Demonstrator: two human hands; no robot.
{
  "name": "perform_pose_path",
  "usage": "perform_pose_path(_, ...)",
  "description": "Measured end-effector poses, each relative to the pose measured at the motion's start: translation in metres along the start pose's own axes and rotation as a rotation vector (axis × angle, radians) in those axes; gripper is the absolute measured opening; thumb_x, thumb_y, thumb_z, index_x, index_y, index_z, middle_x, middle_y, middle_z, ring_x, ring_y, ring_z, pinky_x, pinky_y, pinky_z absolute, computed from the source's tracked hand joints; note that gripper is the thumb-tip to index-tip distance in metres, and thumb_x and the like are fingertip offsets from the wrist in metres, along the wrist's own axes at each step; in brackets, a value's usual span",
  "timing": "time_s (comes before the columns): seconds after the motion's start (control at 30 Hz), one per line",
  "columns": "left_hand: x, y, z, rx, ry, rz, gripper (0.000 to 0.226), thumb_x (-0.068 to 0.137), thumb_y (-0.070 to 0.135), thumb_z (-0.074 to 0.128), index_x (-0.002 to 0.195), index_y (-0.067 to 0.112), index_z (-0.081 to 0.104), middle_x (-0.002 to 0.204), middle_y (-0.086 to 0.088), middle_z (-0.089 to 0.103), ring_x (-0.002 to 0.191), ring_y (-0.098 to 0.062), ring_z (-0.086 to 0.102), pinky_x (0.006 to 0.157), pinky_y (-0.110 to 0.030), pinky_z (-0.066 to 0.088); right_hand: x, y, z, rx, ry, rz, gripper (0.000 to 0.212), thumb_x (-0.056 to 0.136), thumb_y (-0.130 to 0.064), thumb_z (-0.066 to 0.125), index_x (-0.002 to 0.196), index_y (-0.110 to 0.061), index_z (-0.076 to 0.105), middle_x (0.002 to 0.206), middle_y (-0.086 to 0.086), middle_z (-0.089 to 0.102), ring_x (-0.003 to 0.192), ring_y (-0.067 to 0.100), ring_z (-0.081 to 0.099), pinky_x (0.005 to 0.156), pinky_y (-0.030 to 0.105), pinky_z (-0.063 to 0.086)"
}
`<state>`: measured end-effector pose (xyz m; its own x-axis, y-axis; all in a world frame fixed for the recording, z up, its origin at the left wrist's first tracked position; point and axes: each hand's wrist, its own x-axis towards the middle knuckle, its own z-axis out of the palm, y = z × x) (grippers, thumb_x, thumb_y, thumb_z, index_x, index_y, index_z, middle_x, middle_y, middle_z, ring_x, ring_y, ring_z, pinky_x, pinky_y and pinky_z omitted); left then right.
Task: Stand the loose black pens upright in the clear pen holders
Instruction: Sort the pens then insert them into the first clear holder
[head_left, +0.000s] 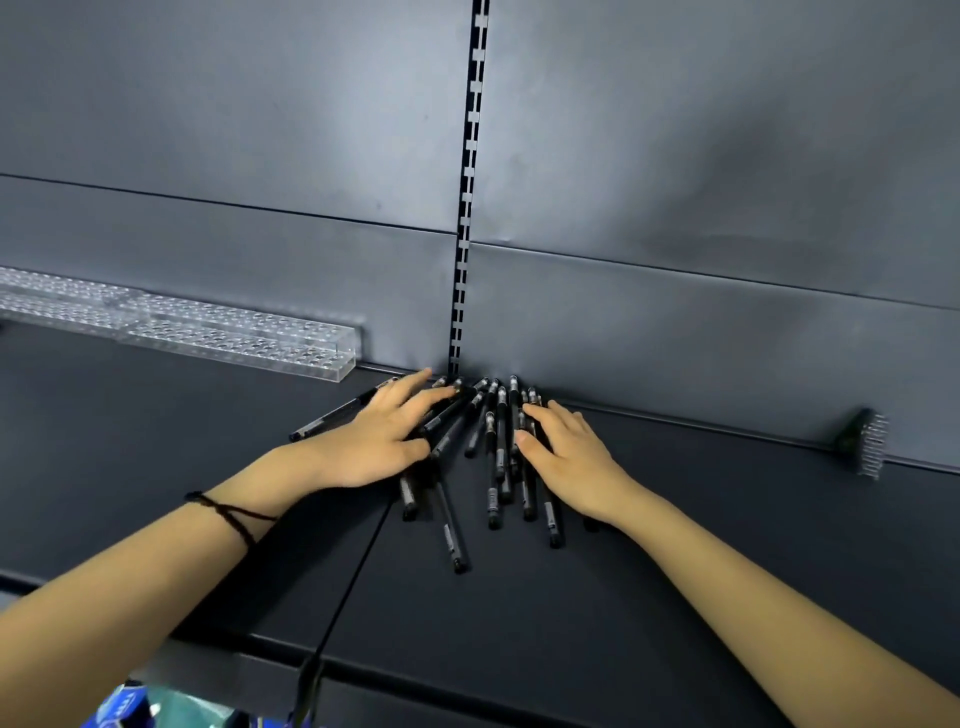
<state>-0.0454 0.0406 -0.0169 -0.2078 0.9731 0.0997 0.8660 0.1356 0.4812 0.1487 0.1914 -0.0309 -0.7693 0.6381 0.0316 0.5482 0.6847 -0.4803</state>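
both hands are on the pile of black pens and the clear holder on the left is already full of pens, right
Not quite: the head view shows the clear holder on the left empty, no pens in its holes. The left hand and right hand do rest on the pile of black pens.

Two hands in play: left hand (374, 441), right hand (571, 457). Now the black pens (500, 431): a dozen at least, some buried, exact tally unclear. And clear pen holders, two: one left (234, 332), one far right (872, 447).
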Motion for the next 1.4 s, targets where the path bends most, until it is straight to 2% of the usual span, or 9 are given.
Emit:
perform_pose_path(0.1,0.005,0.011,0.0,-0.161,0.027,0.129,0.083,0.085,-0.009,0.048,0.145,0.045,0.027,0.16,0.019,-0.004,0.146,-0.002,-0.016,0.115,-0.027,-0.001,-0.001,0.001,0.0,0.001,0.015,-0.011,0.059,0.1,-0.053,0.031,0.153,-0.031,0.019,0.163,0.0,0.004,0.15,0.024,-0.003,0.122,0.043,0.006)
perform_pose_path(0.17,0.007,0.01,-0.003,-0.126,0.235,0.118,0.078,0.081,-0.004,0.05,0.142,0.042,0.036,0.162,0.01,0.006,0.149,-0.013,-0.008,0.118,-0.035,0.0,-0.004,0.001,0.0,0.032,0.048,-0.004,0.059,0.1,-0.051,0.033,0.153,-0.03,0.019,0.163,0.0,0.004,0.15,0.024,-0.001,0.121,0.044,0.008)
perform_pose_path(0.27,0.007,-0.01,-0.017,0.13,0.398,-0.181,0.069,0.077,0.032,0.045,0.146,0.024,0.037,0.159,-0.011,0.021,0.147,-0.031,0.01,0.118,-0.043,0.01,-0.006,0.001,-0.001,0.114,0.105,0.024,0.06,0.1,-0.05,0.035,0.153,-0.03,0.017,0.163,0.001,0.004,0.15,0.025,0.001,0.121,0.046,0.01)
perform_pose_path(0.4,-0.009,-0.03,-0.024,0.226,0.167,-0.571,0.06,0.096,0.044,0.044,0.149,0.02,0.029,0.153,-0.012,0.033,0.141,-0.036,0.02,0.11,-0.044,0.024,-0.008,0.0,0.0,0.113,0.08,0.021,0.062,0.099,-0.052,0.035,0.153,-0.03,0.014,0.163,0.0,0.003,0.15,0.023,0.001,0.121,0.045,0.009)
perform_pose_path(0.53,-0.022,-0.033,-0.016,0.243,0.206,-0.446,0.048,0.096,0.033,0.051,0.143,0.024,0.046,0.14,-0.007,0.046,0.133,-0.032,0.032,0.109,-0.041,0.031,-0.011,-0.006,0.003,0.054,0.049,-0.007,0.062,0.1,-0.051,0.034,0.154,-0.029,0.012,0.163,0.0,0.001,0.15,0.026,-0.002,0.122,0.044,0.004)
perform_pose_path(0.7,-0.023,-0.024,-0.011,0.034,0.29,-0.331,0.018,0.094,0.022,0.054,0.1,0.014,0.069,0.103,-0.007,0.064,0.108,-0.018,0.053,0.088,-0.026,0.039,-0.012,-0.012,0.004,0.058,0.037,0.007,0.064,0.1,-0.051,0.034,0.154,-0.027,0.011,0.163,0.0,0.001,0.15,0.028,-0.003,0.122,0.044,0.002)
perform_pose_path(0.9,0.001,-0.001,0.007,-0.183,0.202,-0.311,0.071,0.094,0.05,0.051,0.152,0.016,0.026,0.158,-0.007,0.027,0.147,-0.023,0.02,0.12,-0.039,0.018,-0.008,-0.025,0.004,0.072,0.004,0.012,0.068,0.099,-0.055,0.033,0.155,-0.027,0.008,0.163,-0.001,0.0,0.15,0.027,-0.005,0.122,0.044,0.001)
perform_pose_path(1.03,0.012,0.011,0.019,-0.079,0.177,-0.274,0.072,0.098,0.048,0.046,0.155,0.014,0.018,0.162,-0.007,0.014,0.15,-0.021,0.004,0.119,-0.032,0.007,-0.007,-0.031,0.01,-0.001,-0.029,-0.027,0.067,0.099,-0.054,0.032,0.155,-0.026,0.008,0.163,-0.002,-0.001,0.15,0.025,-0.006,0.121,0.04,-0.001)
perform_pose_path(1.4,-0.01,-0.047,-0.003,0.163,0.048,-0.26,0.068,0.1,0.054,0.028,0.155,0.017,0.014,0.163,-0.007,0.011,0.15,-0.026,0.004,0.12,-0.041,0.01,-0.004,-0.095,0.044,-0.071,-0.078,0.015,0.064,0.102,-0.051,0.025,0.155,-0.02,0.009,0.163,0.002,-0.006,0.149,0.03,-0.01,0.12,0.042,-0.003)
